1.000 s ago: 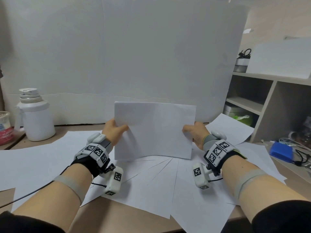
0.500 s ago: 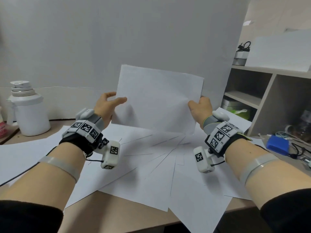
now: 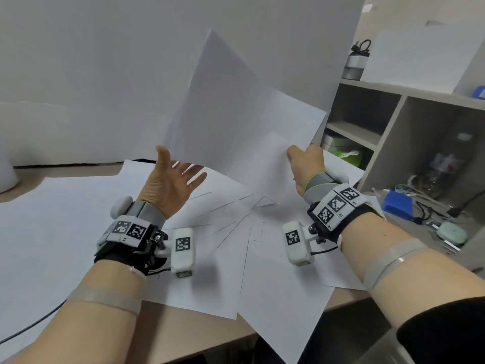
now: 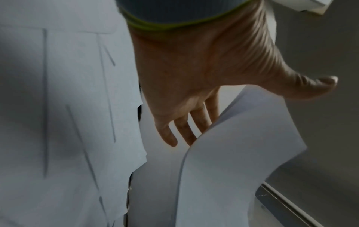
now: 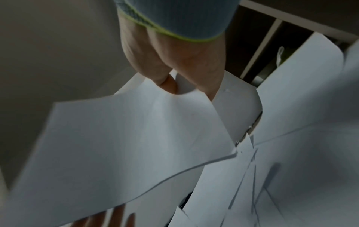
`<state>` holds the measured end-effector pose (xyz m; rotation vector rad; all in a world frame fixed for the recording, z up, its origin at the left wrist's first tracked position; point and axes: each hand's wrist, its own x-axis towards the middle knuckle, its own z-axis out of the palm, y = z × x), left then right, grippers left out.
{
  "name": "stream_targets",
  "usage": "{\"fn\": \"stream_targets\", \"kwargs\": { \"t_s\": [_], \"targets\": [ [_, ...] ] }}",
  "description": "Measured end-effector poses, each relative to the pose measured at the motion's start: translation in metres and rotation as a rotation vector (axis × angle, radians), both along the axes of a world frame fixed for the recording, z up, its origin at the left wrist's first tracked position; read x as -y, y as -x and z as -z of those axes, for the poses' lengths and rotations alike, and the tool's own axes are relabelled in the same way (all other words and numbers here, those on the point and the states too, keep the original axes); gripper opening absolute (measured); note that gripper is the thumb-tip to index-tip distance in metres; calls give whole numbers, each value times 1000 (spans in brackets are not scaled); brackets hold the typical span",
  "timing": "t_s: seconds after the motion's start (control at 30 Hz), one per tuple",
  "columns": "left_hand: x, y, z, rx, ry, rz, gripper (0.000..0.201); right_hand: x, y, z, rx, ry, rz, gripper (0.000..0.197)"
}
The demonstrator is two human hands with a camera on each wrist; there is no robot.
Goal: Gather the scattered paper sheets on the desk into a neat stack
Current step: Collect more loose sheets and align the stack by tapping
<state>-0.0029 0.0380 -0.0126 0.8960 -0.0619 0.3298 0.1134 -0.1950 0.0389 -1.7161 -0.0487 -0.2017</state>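
Pinching the right edge of a lifted paper bundle (image 3: 244,119), the right hand (image 3: 305,166) holds it tilted above the fanned loose sheets (image 3: 223,240) on the desk (image 3: 168,334); the left hand (image 3: 170,185) hovers beneath, palm up, fingers spread, gripping nothing

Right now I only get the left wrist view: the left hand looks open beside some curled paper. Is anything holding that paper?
Observer: Yes. The right hand pinches the paper at its right edge.
Operator: Is it off the desk?
Observer: In the head view it hangs tilted, above the desk, with the left hand palm-up by its lower left edge.
Operator: What's left to gather?
Observer: Many loose sheets lie fanned across the desk, and one overhangs the near edge.
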Motion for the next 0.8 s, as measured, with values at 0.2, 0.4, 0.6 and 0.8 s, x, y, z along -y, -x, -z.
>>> {"fn": "stream_targets", "kwargs": {
  "t_s": [0.2, 0.4, 0.6, 0.8],
  "targets": [
    [21, -8, 20, -112, -61, 62, 95, 0, 11, 16, -170, -23, -71, 16],
    [57, -28, 40, -392, -113, -256, 28, -13, 26, 38, -285, 11, -108, 18],
    [64, -31, 42, -456, -129, -353, 26, 11, 34, 51, -379, -112, -214, 9],
    [73, -34, 27, -478, -171, -311, 40, 79, 14, 41, -399, 53, -22, 19]
  ]
}}
